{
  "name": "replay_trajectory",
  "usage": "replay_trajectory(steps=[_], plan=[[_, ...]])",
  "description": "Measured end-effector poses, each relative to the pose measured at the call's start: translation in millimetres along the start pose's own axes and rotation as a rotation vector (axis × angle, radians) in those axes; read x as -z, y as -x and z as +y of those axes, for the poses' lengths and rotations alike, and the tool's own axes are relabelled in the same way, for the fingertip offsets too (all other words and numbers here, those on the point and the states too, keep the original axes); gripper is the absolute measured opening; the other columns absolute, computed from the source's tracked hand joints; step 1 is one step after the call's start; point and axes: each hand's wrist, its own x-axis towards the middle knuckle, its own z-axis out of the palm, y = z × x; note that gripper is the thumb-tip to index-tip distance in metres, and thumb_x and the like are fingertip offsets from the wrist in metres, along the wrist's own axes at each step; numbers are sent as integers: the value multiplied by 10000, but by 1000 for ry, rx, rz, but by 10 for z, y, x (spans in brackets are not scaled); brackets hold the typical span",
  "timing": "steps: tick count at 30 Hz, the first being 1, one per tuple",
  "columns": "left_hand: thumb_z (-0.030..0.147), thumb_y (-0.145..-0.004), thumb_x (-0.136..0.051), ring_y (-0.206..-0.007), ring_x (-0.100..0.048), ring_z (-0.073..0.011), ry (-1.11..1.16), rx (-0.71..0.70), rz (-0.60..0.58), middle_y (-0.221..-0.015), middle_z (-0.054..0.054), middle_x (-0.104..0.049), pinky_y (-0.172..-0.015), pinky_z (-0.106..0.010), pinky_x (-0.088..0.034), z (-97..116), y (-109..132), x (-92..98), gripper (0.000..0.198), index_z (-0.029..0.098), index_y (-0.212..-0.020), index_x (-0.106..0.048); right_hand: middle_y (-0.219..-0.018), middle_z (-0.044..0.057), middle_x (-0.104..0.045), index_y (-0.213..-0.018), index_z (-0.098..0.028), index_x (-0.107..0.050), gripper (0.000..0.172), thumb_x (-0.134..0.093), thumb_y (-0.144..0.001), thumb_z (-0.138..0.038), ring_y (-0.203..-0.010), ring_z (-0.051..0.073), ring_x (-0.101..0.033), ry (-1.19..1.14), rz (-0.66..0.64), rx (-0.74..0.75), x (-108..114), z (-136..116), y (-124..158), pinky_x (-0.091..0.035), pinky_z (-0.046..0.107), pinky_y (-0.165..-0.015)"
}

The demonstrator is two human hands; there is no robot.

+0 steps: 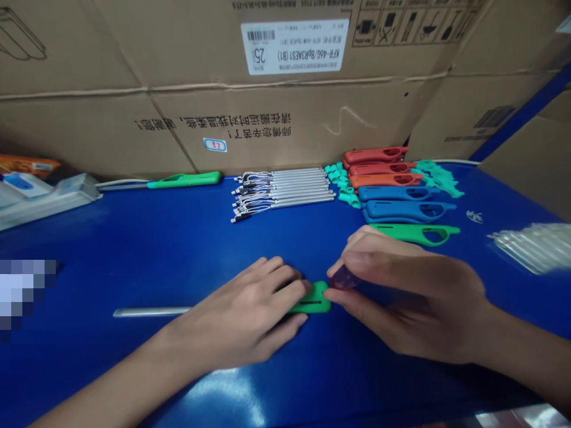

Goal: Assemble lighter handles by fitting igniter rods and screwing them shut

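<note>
My left hand lies over a green plastic lighter handle, pressing it flat on the blue table. A thin silver metal tube runs out to the left from under that hand. My right hand pinches a small translucent purple part between thumb and forefinger, right against the handle's end. Part of the handle is hidden under my left fingers.
On the blue worktable lie rows of wired metal tubes, red-orange handles, blue handles and a green handle. Teal parts sit beside them. Cardboard cartons stand behind.
</note>
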Motion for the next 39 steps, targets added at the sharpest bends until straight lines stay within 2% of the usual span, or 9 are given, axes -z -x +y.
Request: replay_trajectory(steps=[6,10,13,19,24,31,33,36,39], plan=[[306,-999,-455,-1022,-611,-259,-5,-1,-8,-1143,-116,-644,-888,-428,-534,1,-1,2,236,163,-1118,-601,-753,-16,-617,-958,-178,-574,183,-688,-852,-82,-676,129,-577,10,72,25,-51,21,11,-481,291,-626],[306,-996,-466,-1021,-612,-259,7,1,-5,-1143,-111,-642,-890,-433,-531,1,-2,0,230,169,-1127,-597,-712,-30,-611,-859,-200,-547,154,-688,-869,-141,-629,128,-572,97,21,-46,-32,-18,-2,-459,296,-603],[298,-994,-470,-1032,-603,-263,14,4,-5,-1140,-109,-640,-897,-439,-530,0,-3,0,215,170,-1118,-591,-697,-34,-622,-860,-209,-545,151,-688,-878,-163,-614,132,-574,116,20,-56,-29,-40,-6,-449,303,-589],[279,-983,-492,-1012,-591,-260,48,30,-43,-1074,-80,-634,-945,-487,-508,5,0,12,199,176,-1121,-591,-695,-43,-621,-924,-229,-565,199,-747,-845,-221,-591,135,-572,239,143,-38,-55,-48,-1,-472,300,-578],[267,-977,-502,-980,-591,-240,56,23,-23,-1035,-74,-631,-948,-452,-508,3,-9,18,193,173,-1110,-604,-665,-46,-577,-806,-239,-494,233,-710,-884,-279,-571,134,-551,305,79,-91,-23,-84,-27,-493,301,-592],[267,-976,-496,-956,-600,-239,43,7,5,-1009,-83,-641,-914,-433,-525,1,-20,13,185,167,-1077,-614,-633,-41,-521,-782,-234,-474,238,-657,-922,-292,-549,133,-498,316,87,-89,-32,-98,-21,-449,303,-561],[266,-974,-497,-985,-603,-246,30,-3,25,-1029,-92,-647,-927,-436,-524,2,-18,10,184,166,-1074,-614,-648,-43,-534,-793,-222,-488,215,-668,-909,-237,-557,126,-500,292,57,-75,-41,-89,-18,-442,295,-564],[269,-974,-489,-1005,-608,-255,20,-19,47,-1051,-103,-652,-917,-432,-534,3,-18,7,173,167,-1044,-610,-708,-23,-583,-887,-198,-553,107,-654,-898,-162,-616,133,-540,127,18,-33,-56,-58,3,-443,295,-574],[266,-968,-496,-990,-612,-260,6,-23,57,-1038,-108,-654,-903,-435,-542,6,-15,4,160,160,-1026,-602,-784,-6,-634,-1060,-199,-577,199,-631,-892,-107,-690,154,-591,-36,21,-24,-62,-20,35,-482,307,-619]])
